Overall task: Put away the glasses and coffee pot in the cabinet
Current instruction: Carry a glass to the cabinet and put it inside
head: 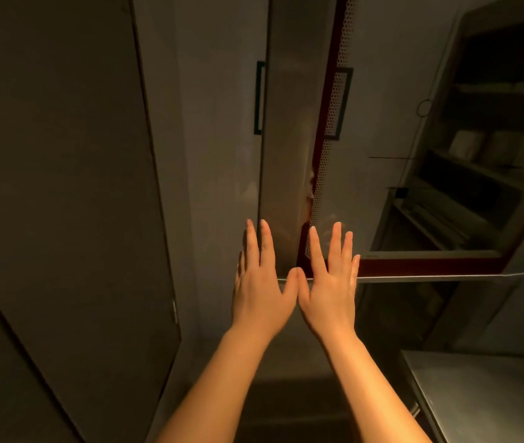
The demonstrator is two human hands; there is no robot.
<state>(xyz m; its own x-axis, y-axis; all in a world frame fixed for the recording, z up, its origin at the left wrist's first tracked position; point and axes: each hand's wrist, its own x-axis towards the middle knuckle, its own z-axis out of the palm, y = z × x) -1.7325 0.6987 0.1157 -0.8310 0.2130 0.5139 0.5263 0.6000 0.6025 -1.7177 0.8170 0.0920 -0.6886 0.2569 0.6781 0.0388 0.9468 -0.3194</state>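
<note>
Both my hands are raised side by side in front of a tall cabinet, fingers straight and spread, thumbs touching. My left hand lies over the lower part of the grey left door. My right hand lies over the lower edge of the right door, which has a dark red frame and a perforated strip. Each door carries a dark vertical handle, the left handle and the right handle. Neither hand holds anything. No glasses or coffee pot are in view.
A reflective panel at the right shows dim shelves. A metal countertop sits at the lower right. Tall dark cabinet doors fill the left side. The light is dim.
</note>
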